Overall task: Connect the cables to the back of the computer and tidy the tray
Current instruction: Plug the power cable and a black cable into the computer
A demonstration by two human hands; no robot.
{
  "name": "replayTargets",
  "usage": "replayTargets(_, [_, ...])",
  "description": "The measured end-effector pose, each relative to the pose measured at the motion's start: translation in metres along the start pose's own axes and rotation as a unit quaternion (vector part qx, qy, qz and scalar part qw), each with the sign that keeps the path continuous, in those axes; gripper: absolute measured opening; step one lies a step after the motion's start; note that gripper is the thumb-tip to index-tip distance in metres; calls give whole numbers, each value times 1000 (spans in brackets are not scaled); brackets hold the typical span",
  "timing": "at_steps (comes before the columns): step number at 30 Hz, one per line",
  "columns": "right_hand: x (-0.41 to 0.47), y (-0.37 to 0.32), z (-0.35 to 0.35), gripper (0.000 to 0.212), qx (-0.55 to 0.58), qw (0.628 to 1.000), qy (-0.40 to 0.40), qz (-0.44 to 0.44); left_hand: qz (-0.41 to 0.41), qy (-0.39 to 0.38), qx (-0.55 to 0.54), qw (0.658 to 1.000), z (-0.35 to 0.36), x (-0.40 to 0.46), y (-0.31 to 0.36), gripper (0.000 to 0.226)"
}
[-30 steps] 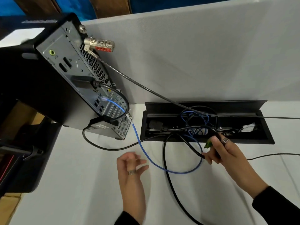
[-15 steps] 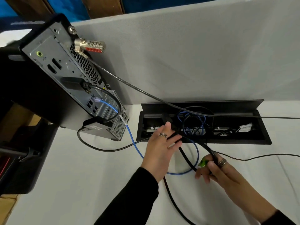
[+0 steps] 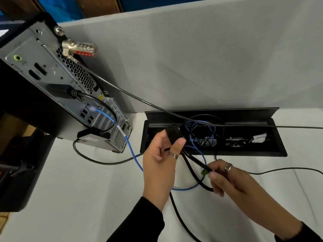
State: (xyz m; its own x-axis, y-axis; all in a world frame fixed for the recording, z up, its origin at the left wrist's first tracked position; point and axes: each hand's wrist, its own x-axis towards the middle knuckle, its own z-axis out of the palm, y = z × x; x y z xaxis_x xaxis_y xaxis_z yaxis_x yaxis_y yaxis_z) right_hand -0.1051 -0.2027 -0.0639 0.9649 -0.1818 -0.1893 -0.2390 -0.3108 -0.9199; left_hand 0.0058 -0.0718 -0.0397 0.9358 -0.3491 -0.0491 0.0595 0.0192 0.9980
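A small black computer [image 3: 52, 81] lies tilted at the upper left, its grey back panel facing me. A blue network cable [image 3: 132, 152] and a black cable [image 3: 97, 102] are plugged into that panel. The black cable tray [image 3: 277, 147] is sunk in the desk with its lid up and holds tangled blue and black cables. My left hand [image 3: 160, 165] grips a black power plug [image 3: 173, 135] in front of the tray's left end. My right hand [image 3: 225, 177] pinches the thick black power cable [image 3: 195, 161] near a green tie [image 3: 204, 172].
A combination lock [image 3: 80, 48] with a steel cable [image 3: 157, 105] hangs from the computer and runs right across the tray. A grey partition [image 3: 192, 58] backs the white desk [image 3: 78, 198]. A thin black wire [image 3: 279, 170] trails off to the right.
My left hand reached from the desk to the tray and has lifted the black plug out. My right hand slid toward me along the cable.
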Motion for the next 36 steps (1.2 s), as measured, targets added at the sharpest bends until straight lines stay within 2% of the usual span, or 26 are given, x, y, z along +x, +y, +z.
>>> replayTargets(4, [9, -9, 6, 13, -1, 999, 36, 0, 50, 20, 58, 997, -2, -8, -3, 21])
replayTargets(10, [11, -8, 11, 17, -40, 997, 68, -19, 80, 34, 135, 987, -5, -12, -7, 21])
replayTargets(20, [11, 2, 10, 15, -47, 996, 79, -8, 37, 48, 138, 989, -1, -15, -8, 15])
replayTargets(24, [11, 1, 11, 14, -52, 995, 86, -6, 20, 51, 133, 990, -3, -15, -6, 26])
replayTargets(26, [13, -2, 13, 13, -52, 996, 76, -3, 29, 56, 148, 987, -8, -15, -6, 32])
replayTargets(33, [26, -11, 30, 13, -51, 998, 39, -19, 78, 82, 201, 973, -27, -13, -2, 12])
replayTargets(36, [28, -13, 34, 14, -52, 998, 31, -29, 108, 73, 239, 962, -34, -14, -1, 20])
